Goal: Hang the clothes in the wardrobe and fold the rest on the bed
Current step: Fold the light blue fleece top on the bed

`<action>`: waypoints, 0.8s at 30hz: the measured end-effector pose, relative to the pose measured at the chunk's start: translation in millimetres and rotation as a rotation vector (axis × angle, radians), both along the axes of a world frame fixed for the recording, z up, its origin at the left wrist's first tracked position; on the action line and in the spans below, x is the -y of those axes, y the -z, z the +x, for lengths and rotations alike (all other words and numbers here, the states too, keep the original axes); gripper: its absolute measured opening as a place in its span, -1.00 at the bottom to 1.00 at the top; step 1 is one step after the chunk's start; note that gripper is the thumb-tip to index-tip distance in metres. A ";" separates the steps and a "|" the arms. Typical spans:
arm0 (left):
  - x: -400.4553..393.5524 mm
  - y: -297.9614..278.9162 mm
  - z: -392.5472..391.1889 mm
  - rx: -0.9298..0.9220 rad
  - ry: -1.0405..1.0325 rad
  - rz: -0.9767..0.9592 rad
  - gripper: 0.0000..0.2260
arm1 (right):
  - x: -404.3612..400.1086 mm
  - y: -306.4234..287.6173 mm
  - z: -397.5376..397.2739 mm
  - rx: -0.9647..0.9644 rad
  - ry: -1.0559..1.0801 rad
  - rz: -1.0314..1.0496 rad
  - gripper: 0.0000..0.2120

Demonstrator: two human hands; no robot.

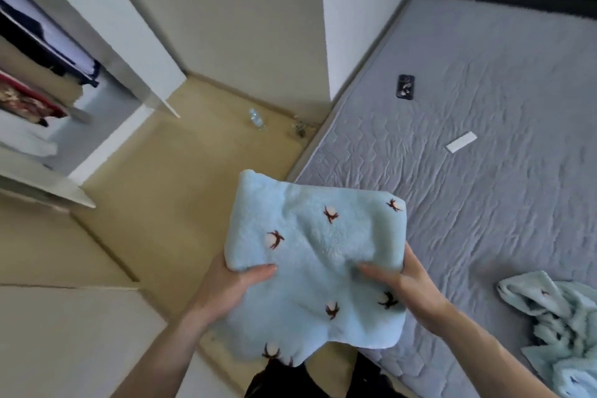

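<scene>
Folded garment [318, 263]: pale blue fleece, dark motifs, held up over the bed edge.
Left hand [232, 281]: gripping its left side, thumb on top.
Right hand [403, 281]: gripping its right side.
Bed [484, 107]: crumpled matching garment [555, 329], phone [406, 86].
Wardrobe [38, 74]: open, far left.

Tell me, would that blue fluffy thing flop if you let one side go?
Probably yes. The folded blue fleece garment sags between the left hand and right hand, so it looks soft and floppy. Its fuzzy pile likely grips well and seems light.
</scene>
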State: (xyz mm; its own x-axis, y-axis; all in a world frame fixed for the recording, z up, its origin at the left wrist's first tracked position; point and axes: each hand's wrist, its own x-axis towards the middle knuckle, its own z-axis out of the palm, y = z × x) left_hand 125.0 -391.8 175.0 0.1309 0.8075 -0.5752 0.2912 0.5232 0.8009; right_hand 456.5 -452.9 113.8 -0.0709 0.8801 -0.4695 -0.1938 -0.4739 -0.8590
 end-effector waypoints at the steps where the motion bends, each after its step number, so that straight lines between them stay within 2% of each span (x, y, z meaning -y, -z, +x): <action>1: 0.2 -7.0 -13.0 0.009 -0.040 0.011 -0.56 | -12.9 -9.7 -10.0 0.015 -0.042 0.018 -0.25; 6: -1.1 -32.6 -89.4 0.051 -0.257 0.092 -0.53 | -85.6 -49.9 -84.1 0.088 -0.243 0.105 -0.35; 14: -15.0 -64.4 -259.5 0.085 -0.555 0.191 -0.48 | -186.3 -85.3 -282.6 0.136 -0.388 0.216 -0.41; 18: -35.0 -83.0 -342.1 0.073 -0.616 0.258 -0.53 | -222.8 -105.8 -374.4 0.159 -0.421 0.294 -0.46; 24: -75.2 -104.9 -429.4 0.097 -0.665 0.348 -0.56 | -282.4 -143.0 -467.1 0.161 -0.485 0.382 -0.54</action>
State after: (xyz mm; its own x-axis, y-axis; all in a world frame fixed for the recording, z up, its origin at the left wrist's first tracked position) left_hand -304.5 -316.6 279.9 -0.4100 0.8670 -0.2832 -0.0772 0.2764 0.9579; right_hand -10.7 -170.5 256.8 -0.4583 0.8730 -0.1670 0.1117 -0.1299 -0.9852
